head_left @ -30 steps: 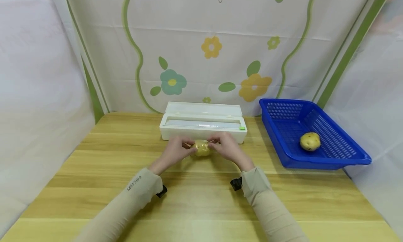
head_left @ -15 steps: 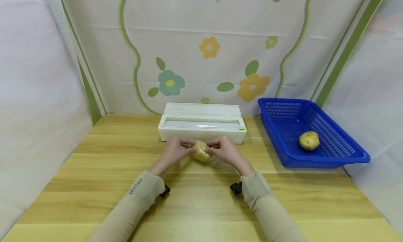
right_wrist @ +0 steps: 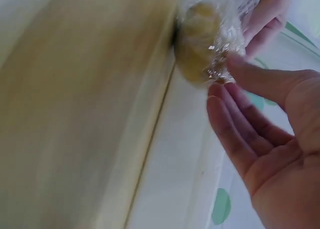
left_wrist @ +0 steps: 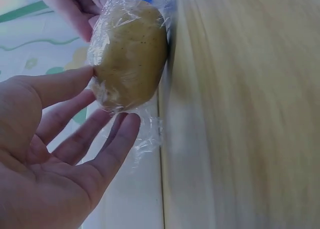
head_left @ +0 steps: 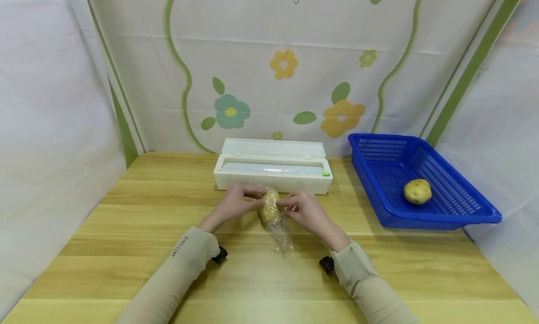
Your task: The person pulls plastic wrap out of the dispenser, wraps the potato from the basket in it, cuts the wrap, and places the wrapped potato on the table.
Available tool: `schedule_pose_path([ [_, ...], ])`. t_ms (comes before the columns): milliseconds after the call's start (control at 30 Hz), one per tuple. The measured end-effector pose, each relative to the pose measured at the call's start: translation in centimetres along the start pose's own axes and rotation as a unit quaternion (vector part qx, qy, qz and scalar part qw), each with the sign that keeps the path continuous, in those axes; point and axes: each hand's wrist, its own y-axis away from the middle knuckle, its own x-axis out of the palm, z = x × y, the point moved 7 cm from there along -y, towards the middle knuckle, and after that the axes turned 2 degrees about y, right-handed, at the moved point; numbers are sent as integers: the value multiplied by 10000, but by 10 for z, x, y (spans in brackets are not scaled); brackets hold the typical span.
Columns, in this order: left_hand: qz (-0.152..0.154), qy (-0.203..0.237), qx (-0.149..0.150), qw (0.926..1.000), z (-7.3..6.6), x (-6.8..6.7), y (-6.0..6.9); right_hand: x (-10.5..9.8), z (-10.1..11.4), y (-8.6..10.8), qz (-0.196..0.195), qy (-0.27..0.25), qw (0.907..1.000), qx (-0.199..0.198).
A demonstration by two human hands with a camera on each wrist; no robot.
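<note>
A potato (head_left: pixel 269 211) loosely covered in cling film (head_left: pixel 281 236) is at the table's middle, in front of the white cling film box. Its long side points toward me, and loose film trails off the near end. My left hand (head_left: pixel 236 206) holds the wrapped potato from the left, its thumb on the side in the left wrist view, where the potato (left_wrist: pixel 132 51) shows clearly through the film. From the right, my right hand (head_left: pixel 309 214) pinches the film against the potato (right_wrist: pixel 197 44) between thumb and fingertips. The right wrist view is blurred.
Behind my hands the white cling film box (head_left: pixel 273 180) has its lid raised, with a film roll inside and a green slider (head_left: pixel 326 173) at its right end. A blue basket (head_left: pixel 370 186) at right holds another potato (head_left: pixel 418 191). A patterned curtain (head_left: pixel 261 33) stands behind.
The wrapped potato has turned from lying crosswise to pointing toward me. Loose film now trails from its near end. My right hand has shifted slightly right and toward me.
</note>
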Motion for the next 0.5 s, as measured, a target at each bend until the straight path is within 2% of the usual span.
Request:
schedule_pose_path([
  [200,227,-8,83,9997,-4,7,-2,-6,-5,2,-69,533,9985,-84],
  [500,262,-1,34,9996,-1,10,-2,-5,-7,-1,242,410,9988,105],
])
